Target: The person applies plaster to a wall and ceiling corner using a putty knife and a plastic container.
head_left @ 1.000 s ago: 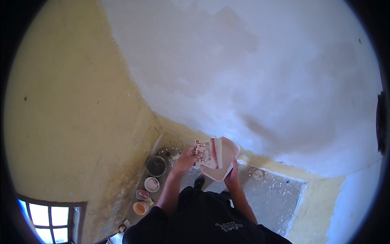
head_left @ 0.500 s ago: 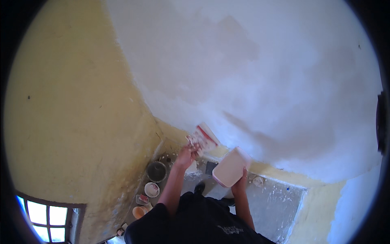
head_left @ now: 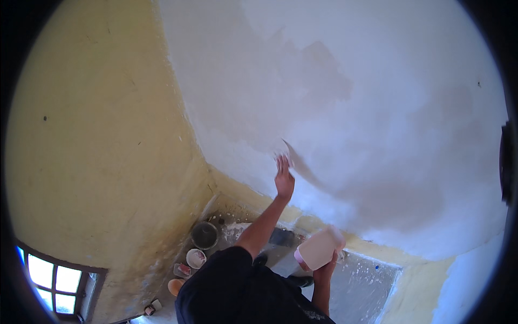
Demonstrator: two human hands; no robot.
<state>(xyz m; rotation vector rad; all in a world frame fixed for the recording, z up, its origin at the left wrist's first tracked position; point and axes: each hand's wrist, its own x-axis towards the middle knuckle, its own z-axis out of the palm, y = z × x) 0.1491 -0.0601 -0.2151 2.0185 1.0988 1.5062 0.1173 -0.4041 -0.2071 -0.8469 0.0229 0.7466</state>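
Note:
My left hand (head_left: 284, 182) is raised to the white-coated wall (head_left: 243, 97), its fingers wrapped round a wide putty scraper (head_left: 288, 154). That blade lies nearly flat on the wall and shows mostly as a thin edge. Lower and to the right, my right hand (head_left: 326, 267) grips a pale rectangular board (head_left: 322, 248) with rounded corners from its right and lower side. The board is tilted, with a pinkish side edge; whether putty lies on it I cannot tell. Darker damp-looking patches (head_left: 377, 200) spread over the coating right of the scraper.
A yellow wall (head_left: 108, 108) meets the coated wall in a corner on the left. Along its foot stand a dark bucket (head_left: 205, 235), a white tub (head_left: 196, 258), a small container (head_left: 182, 270) and an orange rounded thing (head_left: 175, 287). Spatters mark the grey floor (head_left: 361, 286). A window (head_left: 54, 281) sits lower left.
My left hand has moved up and right with the scraper, from beside the board onto the coated wall. My right hand and the board have shifted slightly down and right in view.

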